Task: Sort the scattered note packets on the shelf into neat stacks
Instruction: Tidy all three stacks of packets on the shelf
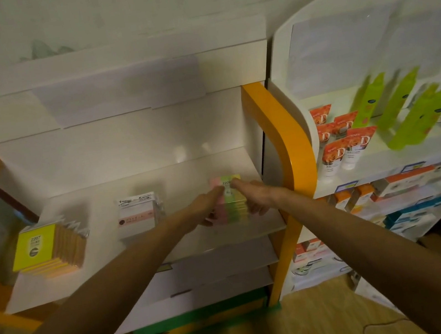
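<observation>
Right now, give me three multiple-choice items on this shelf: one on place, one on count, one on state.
1. Where does the yellow note stack stand on the shelf?
A. left end
B. right end
C. middle

2. How many groups of note packets stand on that shelf?
A. two
B. three
C. five

3. What is happening to the pink-and-green stack?
A. it lies untouched
B. both hands hold it
C. one hand lifts it

Key: 1 A, it stands left of the white-and-pink packets. 2 B, yellow, white-and-pink, pink-and-green. 3 B, the left hand and right hand flank it.
</observation>
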